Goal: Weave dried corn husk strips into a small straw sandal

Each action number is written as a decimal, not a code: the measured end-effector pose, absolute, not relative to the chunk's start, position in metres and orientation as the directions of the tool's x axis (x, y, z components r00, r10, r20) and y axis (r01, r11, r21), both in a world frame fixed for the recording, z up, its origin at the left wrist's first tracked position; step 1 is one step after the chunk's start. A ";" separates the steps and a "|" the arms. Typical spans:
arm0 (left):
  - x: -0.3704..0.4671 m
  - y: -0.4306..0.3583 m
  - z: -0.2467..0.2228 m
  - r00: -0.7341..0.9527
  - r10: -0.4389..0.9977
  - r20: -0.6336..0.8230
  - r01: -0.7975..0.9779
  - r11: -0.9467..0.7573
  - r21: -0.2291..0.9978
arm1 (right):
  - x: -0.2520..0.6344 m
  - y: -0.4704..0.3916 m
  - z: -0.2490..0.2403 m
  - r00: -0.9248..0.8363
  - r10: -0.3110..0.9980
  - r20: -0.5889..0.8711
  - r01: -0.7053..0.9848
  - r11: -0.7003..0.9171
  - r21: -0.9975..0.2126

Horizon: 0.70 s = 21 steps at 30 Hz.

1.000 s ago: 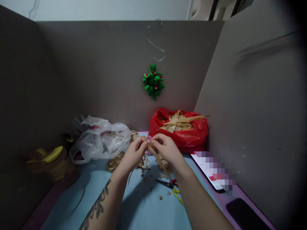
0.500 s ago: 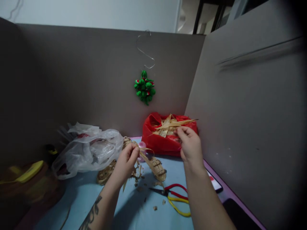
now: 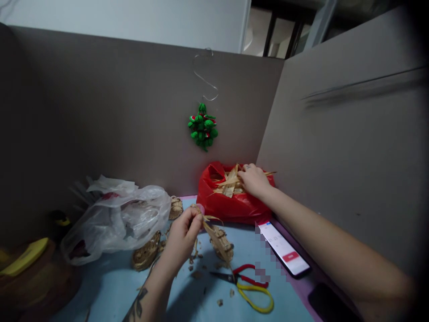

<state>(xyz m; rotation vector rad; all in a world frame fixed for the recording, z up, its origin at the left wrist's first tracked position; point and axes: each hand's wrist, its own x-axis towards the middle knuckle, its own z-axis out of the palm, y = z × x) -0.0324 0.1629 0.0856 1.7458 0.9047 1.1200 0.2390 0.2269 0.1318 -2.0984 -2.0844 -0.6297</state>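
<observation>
My left hand (image 3: 185,230) is closed in a pinch on dried leaf strips (image 3: 216,239), whose loose ends hang to the right and down. Over the right part of a red plastic bag (image 3: 226,210) lies my right hand (image 3: 254,179), its fingers bent down among the dried leaf strips (image 3: 231,181) inside; its fingertips are hidden. Behind the left hand's strips, a small woven straw piece (image 3: 225,245) rests on the blue table surface. Scissors (image 3: 246,284) with one red and one yellow handle lie in front of it.
A clear plastic bag (image 3: 134,219) stands at the left, with a coiled woven piece (image 3: 146,255) beside it. A lit phone (image 3: 284,250) lies at the right. Green ornaments (image 3: 203,127) hang from a wire on the grey partition (image 3: 134,112). Leaf scraps (image 3: 219,302) dot the table.
My right hand has moved up and forward onto the strips in the red bag, uncovering the phone. My left hand has shifted slightly right and down, still pinching its strips.
</observation>
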 end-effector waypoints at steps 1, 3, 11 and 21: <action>-0.033 0.163 0.087 0.333 0.886 0.323 0.121 -0.380 0.917 | 0.241 0.228 0.133 -0.027 0.929 0.369 0.978 -0.051 0.201; -0.035 0.163 0.088 0.323 0.889 0.325 0.110 -0.377 0.920 | 0.247 0.229 0.141 0.046 0.895 0.443 0.990 -0.100 0.099; -0.035 0.162 0.088 0.304 0.907 0.292 0.051 -0.322 0.945 | 0.233 0.202 0.164 0.322 0.927 0.194 0.433 0.038 -0.900; -0.018 0.153 0.084 0.254 0.934 0.253 -0.146 -0.222 0.964 | 0.132 0.134 0.082 0.056 0.994 0.092 0.127 0.084 -0.988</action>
